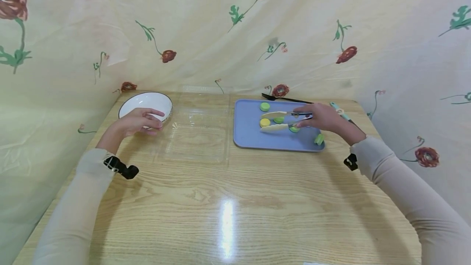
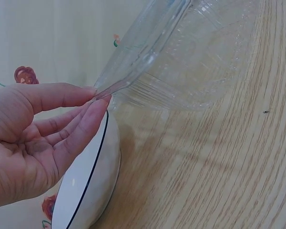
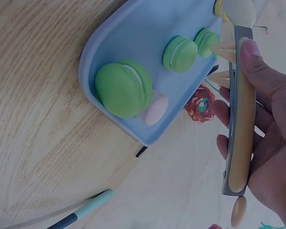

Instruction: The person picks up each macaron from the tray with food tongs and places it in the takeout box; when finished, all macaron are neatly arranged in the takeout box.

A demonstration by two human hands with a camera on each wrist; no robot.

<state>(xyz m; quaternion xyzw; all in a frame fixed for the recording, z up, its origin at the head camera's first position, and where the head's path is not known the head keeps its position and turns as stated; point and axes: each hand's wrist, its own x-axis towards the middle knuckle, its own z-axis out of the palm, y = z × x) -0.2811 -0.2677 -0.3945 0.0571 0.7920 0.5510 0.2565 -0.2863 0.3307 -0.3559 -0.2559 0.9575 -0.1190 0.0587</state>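
Observation:
My left hand [image 1: 137, 122] pinches the edge of a clear plastic box [image 2: 152, 62] between thumb and fingers. The box [image 1: 196, 139] stands open on the table. My right hand [image 1: 324, 117] grips a pair of tongs [image 3: 243, 124] with cream-coloured tips. Those tips are spread on either side of a yellow macaron [image 1: 265, 122] on the blue tray [image 1: 248, 140]; I cannot tell if they touch it. Several green macarons [image 1: 265, 106] lie on the same tray. A pale pinkish piece [image 3: 155, 109] sits behind the large green macaron [image 3: 121, 89] in the right wrist view.
A white bowl [image 1: 145, 100] with a dark rim stands at the back left, behind my left hand. Behind the tray lies a black fork [image 1: 270, 97]. To the right is a utensil with a teal and dark handle [image 3: 93, 204]. Flowered cloth [image 1: 206, 32] hangs behind the wooden table.

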